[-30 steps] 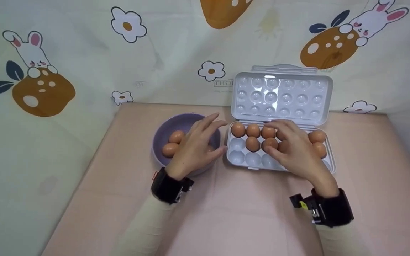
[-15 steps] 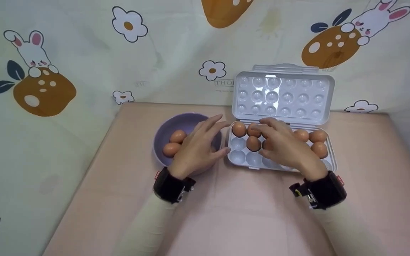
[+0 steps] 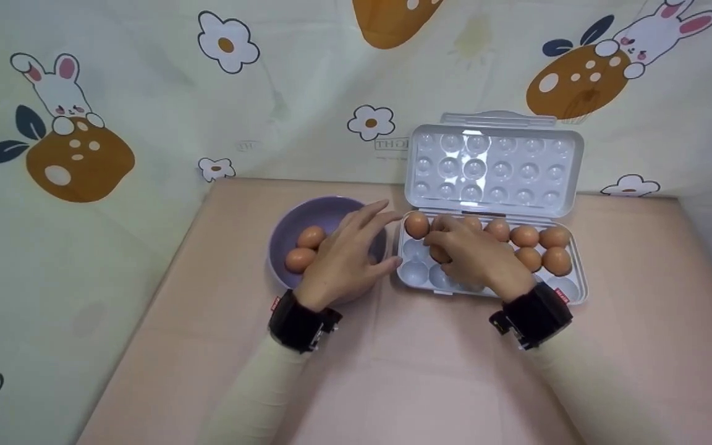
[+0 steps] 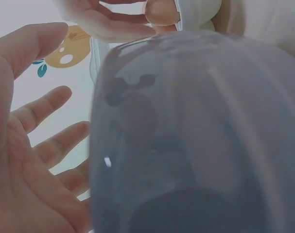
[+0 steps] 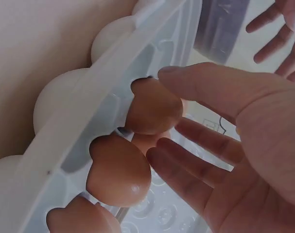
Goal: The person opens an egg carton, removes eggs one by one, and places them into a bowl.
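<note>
one egg box (image 3: 415,272) sits on the pink-covered table (image 3: 393,383), with its one lid (image 3: 520,167) standing open at its far side; that lid shows eighteen dimples, three rows of six. one purple bowl (image 3: 331,211) stands just to the left of the egg box. two eggs (image 3: 300,260) show in the bowl, and how many more lie under the hand above them cannot be told. at least eight eggs (image 3: 557,261) show in the egg box, in its far and middle rows, others perhaps being covered.

the left hand (image 3: 350,253) is over the bowl, its fingers spread well apart and gripping nothing; thumb and fingertips point towards the egg box's left end. whether it touches the bowl is unclear. the right hand (image 3: 476,250) reaches over the egg box, its thumb and bent fingers closed about one egg (image 5: 159,109) seated in the middle row, near the left end.
</note>
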`<state>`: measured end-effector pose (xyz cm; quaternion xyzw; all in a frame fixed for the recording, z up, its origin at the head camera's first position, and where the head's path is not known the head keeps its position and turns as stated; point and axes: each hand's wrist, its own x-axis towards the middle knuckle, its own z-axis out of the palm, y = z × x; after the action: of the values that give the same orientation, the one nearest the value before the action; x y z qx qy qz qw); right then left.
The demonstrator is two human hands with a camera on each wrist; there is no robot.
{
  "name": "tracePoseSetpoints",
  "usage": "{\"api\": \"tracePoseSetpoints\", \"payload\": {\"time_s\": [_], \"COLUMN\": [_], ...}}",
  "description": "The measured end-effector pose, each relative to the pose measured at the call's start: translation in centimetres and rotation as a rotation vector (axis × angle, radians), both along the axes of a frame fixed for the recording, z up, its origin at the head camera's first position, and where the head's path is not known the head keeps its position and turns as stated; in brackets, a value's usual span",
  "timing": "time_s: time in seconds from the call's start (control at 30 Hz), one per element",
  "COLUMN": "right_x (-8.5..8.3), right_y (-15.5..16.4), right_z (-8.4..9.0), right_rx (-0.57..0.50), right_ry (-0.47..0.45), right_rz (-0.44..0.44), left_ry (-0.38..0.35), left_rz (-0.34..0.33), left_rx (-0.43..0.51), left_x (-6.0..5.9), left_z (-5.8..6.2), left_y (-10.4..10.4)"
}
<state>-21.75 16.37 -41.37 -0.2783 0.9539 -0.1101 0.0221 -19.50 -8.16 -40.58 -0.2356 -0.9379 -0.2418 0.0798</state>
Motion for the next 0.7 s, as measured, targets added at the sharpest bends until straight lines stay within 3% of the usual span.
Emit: {"api": "tracePoseSetpoints", "payload": {"time_s": [0.13, 0.3, 0.7], "right_x": [0.0, -0.1, -0.5], "right_y": [-0.5, -0.9, -0.4], "right_z": [-0.6, -1.3, -2.1], "right_rx": [0.059, 0.062, -0.151], "right_ry": [0.02, 0.122, 0.267], "right_rz": [-0.016, 0.026, 0.091], "left_ry": [0.022, 0.027, 0.026], "left_rz": [-0.021, -0.039, -0.021], "left_rx": [0.024, 0.033, 0.037], "left_x": [-0.1, -0.2, -0.2], "left_z": [-0.1, -0.3, -0.2], "left_y": [-0.1, -0.2, -0.1]}}
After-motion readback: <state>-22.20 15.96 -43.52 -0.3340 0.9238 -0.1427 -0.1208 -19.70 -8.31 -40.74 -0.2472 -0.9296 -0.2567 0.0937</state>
